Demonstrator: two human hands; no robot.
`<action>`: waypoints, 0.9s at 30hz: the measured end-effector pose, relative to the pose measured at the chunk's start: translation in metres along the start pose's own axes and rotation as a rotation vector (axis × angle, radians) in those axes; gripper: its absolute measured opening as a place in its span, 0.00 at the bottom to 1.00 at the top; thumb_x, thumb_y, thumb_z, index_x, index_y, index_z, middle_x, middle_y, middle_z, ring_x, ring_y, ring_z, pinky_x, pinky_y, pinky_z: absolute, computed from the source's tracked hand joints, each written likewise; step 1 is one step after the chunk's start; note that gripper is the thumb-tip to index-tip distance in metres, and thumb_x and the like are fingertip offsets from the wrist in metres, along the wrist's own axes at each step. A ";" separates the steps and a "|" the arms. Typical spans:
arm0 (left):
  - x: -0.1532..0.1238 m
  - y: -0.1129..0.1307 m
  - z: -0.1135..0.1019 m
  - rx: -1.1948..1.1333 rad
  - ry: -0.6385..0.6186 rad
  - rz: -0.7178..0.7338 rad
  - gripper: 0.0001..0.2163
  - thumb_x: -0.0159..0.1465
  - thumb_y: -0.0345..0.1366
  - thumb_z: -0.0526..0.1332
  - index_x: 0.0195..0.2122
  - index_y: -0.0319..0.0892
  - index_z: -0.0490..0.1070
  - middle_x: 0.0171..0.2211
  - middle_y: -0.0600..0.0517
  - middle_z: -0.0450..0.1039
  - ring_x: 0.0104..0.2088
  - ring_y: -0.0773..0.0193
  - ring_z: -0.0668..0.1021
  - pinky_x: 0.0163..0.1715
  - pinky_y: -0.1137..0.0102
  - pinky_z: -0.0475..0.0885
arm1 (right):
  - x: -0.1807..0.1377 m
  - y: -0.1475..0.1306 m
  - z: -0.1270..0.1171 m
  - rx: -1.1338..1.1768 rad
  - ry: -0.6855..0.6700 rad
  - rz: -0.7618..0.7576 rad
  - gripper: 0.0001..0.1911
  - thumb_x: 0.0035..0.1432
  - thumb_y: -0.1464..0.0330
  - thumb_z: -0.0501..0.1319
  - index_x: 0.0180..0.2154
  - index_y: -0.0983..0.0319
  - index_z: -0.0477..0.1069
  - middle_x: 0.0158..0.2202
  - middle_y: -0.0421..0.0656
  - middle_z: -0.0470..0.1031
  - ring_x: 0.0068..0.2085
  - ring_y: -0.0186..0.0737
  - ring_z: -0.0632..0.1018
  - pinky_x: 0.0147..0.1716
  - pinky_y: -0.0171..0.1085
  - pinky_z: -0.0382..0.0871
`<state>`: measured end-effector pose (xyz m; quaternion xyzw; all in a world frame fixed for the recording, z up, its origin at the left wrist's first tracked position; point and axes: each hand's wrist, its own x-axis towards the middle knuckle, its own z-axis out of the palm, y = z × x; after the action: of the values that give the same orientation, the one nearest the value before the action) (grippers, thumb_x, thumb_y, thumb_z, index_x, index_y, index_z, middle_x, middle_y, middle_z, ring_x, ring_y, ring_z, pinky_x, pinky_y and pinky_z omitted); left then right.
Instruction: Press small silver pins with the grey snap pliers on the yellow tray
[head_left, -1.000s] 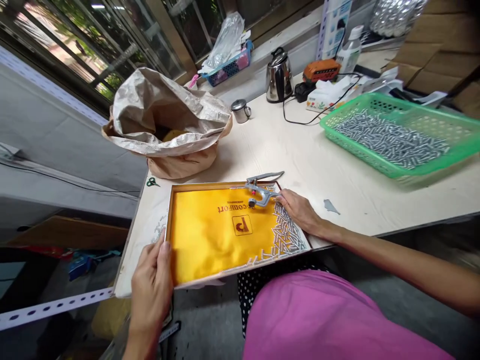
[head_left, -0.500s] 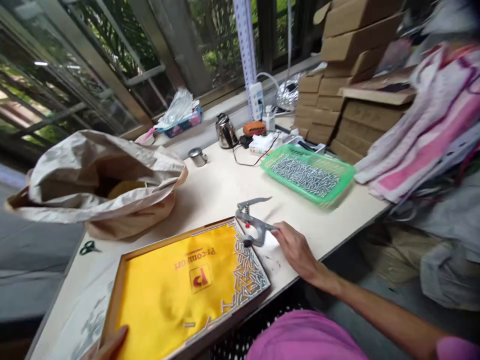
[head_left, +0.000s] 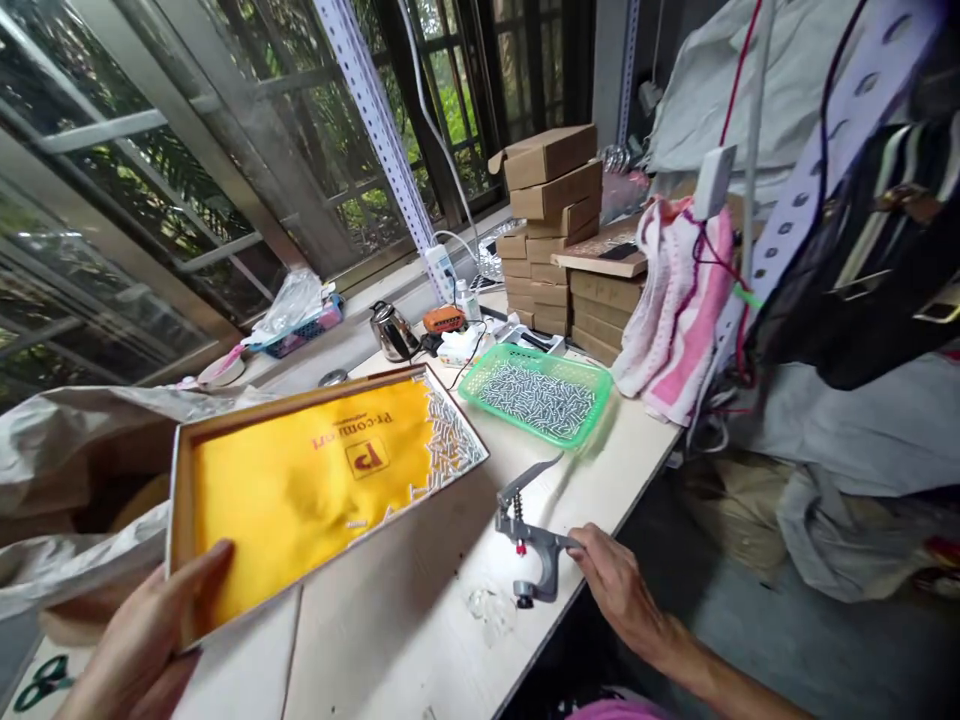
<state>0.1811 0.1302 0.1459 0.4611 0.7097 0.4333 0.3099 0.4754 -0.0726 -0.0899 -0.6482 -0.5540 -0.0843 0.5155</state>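
Note:
My left hand [head_left: 146, 630] grips the near left corner of a shallow cardboard tray [head_left: 184, 500], its thumb over the rim. The tray is raised off the table and tilted. Inside it lies a yellow printed sheet or bag [head_left: 277, 490], with many small silvery screws [head_left: 450, 435] heaped along the right side and a few loose at the front edge. Near the table's front edge, my right hand [head_left: 619, 590] is closed on one handle of grey metal spring pliers [head_left: 551, 570] with a C-shaped jaw; their handles stand apart.
Beyond the pliers stands a green plastic basket [head_left: 574, 437] full of similar screws. A paper sack [head_left: 45, 440] is behind the tray, with green-handled scissors [head_left: 41, 685] at lower left. A kettle [head_left: 394, 330], stacked cardboard boxes [head_left: 555, 200] and pink-white towels [head_left: 675, 310] stand farther back.
My left hand has lifted the tray off the table, moving it up and left in view. The pliers in my right hand have come away from the tray's corner toward the table's front edge.

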 end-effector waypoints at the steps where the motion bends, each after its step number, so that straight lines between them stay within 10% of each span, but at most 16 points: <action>1: 0.001 0.013 0.014 -0.045 -0.060 -0.069 0.07 0.59 0.42 0.64 0.35 0.48 0.77 0.25 0.54 0.81 0.28 0.52 0.83 0.28 0.56 0.81 | 0.000 0.001 0.001 -0.015 -0.003 -0.027 0.07 0.70 0.68 0.51 0.39 0.56 0.66 0.26 0.38 0.71 0.25 0.37 0.75 0.25 0.36 0.70; 6: 0.002 0.047 0.085 -0.259 -0.136 -0.058 0.12 0.56 0.24 0.60 0.40 0.42 0.74 0.22 0.57 0.78 0.30 0.58 0.82 0.36 0.61 0.81 | -0.003 0.005 0.007 -0.035 0.013 -0.097 0.07 0.70 0.69 0.52 0.40 0.56 0.68 0.27 0.39 0.72 0.26 0.38 0.75 0.26 0.37 0.70; 12: 0.011 0.047 0.145 -0.369 -0.210 0.129 0.11 0.51 0.28 0.63 0.36 0.42 0.69 0.23 0.57 0.74 0.27 0.61 0.80 0.36 0.63 0.80 | -0.004 0.007 0.015 -0.071 0.088 -0.101 0.10 0.71 0.67 0.50 0.39 0.58 0.69 0.26 0.39 0.72 0.25 0.36 0.74 0.25 0.36 0.69; 27: 0.012 0.042 0.192 -0.329 -0.317 0.453 0.20 0.49 0.43 0.66 0.41 0.41 0.70 0.38 0.51 0.76 0.37 0.61 0.77 0.41 0.65 0.74 | -0.004 0.008 0.019 -0.147 0.044 -0.117 0.11 0.72 0.66 0.49 0.38 0.60 0.67 0.25 0.38 0.69 0.25 0.34 0.71 0.28 0.35 0.64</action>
<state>0.3540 0.2125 0.1005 0.6129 0.4524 0.5228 0.3826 0.4718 -0.0594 -0.1062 -0.6488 -0.5719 -0.1687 0.4727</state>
